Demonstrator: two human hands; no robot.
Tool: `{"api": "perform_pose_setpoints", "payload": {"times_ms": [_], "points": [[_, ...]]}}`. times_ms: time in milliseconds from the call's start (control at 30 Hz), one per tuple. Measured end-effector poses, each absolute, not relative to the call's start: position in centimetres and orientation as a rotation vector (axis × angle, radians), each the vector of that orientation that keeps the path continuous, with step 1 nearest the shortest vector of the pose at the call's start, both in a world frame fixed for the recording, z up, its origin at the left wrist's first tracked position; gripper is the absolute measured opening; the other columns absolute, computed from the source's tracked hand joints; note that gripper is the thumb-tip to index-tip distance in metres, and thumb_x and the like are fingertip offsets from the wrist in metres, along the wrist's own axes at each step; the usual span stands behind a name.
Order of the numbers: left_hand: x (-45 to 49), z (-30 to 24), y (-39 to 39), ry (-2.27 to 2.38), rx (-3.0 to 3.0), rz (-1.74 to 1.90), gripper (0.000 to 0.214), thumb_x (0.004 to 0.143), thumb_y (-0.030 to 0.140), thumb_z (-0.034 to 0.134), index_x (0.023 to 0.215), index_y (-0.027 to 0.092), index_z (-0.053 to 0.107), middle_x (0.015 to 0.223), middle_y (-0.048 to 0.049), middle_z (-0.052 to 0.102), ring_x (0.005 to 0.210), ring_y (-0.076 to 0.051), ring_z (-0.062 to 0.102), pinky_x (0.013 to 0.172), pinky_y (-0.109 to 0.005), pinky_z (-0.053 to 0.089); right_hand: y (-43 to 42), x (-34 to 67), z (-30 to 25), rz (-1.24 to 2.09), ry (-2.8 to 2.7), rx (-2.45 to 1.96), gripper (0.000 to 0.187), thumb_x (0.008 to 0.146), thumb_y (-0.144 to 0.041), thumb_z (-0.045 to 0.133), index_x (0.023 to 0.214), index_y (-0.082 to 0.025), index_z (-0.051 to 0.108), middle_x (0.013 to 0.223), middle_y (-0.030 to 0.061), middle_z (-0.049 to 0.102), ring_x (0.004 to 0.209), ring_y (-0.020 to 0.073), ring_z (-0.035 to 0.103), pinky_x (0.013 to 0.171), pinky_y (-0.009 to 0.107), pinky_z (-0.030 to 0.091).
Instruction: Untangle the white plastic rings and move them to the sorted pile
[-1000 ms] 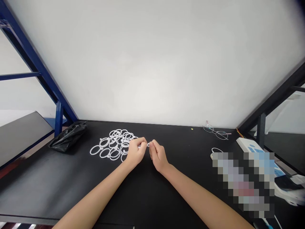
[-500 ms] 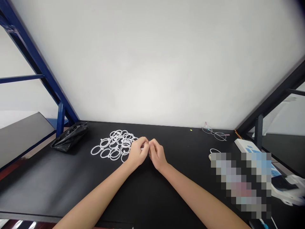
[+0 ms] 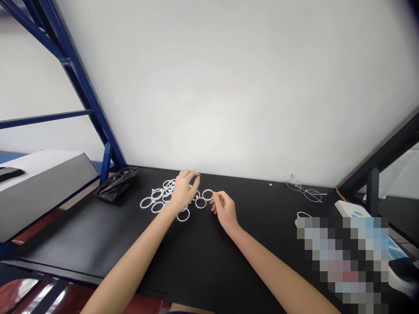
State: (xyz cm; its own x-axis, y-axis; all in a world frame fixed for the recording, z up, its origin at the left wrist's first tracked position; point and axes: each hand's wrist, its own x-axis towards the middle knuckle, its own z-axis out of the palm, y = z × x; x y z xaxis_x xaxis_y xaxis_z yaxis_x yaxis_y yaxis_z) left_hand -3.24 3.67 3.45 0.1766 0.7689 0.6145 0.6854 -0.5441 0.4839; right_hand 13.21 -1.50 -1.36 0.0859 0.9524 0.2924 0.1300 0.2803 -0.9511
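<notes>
Several thin white rings with small knobs (image 3: 146,203) lie in a loose heap on the black tabletop (image 3: 203,257). Over the right part of the heap hovers my left hand (image 3: 185,189), its fingers apart and nothing seen in them; it hides some of the rings. My right hand (image 3: 225,210) is closed in a pinch at the edge of a white ring (image 3: 207,195), to the right of the heap. Just below that ring is another white ring (image 3: 200,203); whether the two are joined I cannot tell.
At the back left lies a crumpled black plastic bag (image 3: 118,184). Eyeglasses (image 3: 312,195) rest at the back right, near a white power strip (image 3: 348,208) and a blurred-out patch. Blue metal framing (image 3: 83,87) rises on the left, against a white wall (image 3: 209,87).
My hands were together; now they are apart. The left has moved up and left over the heap, and a ring shows at my right fingertips. The view has shifted left.
</notes>
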Motion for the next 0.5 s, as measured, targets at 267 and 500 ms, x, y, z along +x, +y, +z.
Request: {"api": "perform_pose_setpoints", "payload": {"times_ms": [267,500], "points": [[-14.6,1.1,6.2,2.086,2.054,0.678,0.055,0.088,0.057,0.038,0.128,0.024,0.057,0.136,-0.0131,0.055,0.128,-0.038,0.044,0.103,-0.058,0.032,-1.3,13.2,-1.5,0.734,-1.391,-1.198,0.025,0.083,-0.043,0.061,0.084,-0.018,0.062,0.077,0.0042,0.063,0.065,0.0168,0.061,0.049,0.025,0.047],[-16.4,-1.5,5.0,1.716,2.029,0.723,0.069,0.089,0.062,0.030,0.141,0.019,0.046,0.143,-0.0090,0.050,0.133,-0.028,0.044,0.111,-0.042,0.033,-1.0,12.7,-1.7,0.599,-1.663,-1.235,0.018,0.082,-0.038,0.062,0.076,-0.021,0.064,0.082,0.0037,0.063,0.073,0.0180,0.060,0.061,0.029,0.048]]}}
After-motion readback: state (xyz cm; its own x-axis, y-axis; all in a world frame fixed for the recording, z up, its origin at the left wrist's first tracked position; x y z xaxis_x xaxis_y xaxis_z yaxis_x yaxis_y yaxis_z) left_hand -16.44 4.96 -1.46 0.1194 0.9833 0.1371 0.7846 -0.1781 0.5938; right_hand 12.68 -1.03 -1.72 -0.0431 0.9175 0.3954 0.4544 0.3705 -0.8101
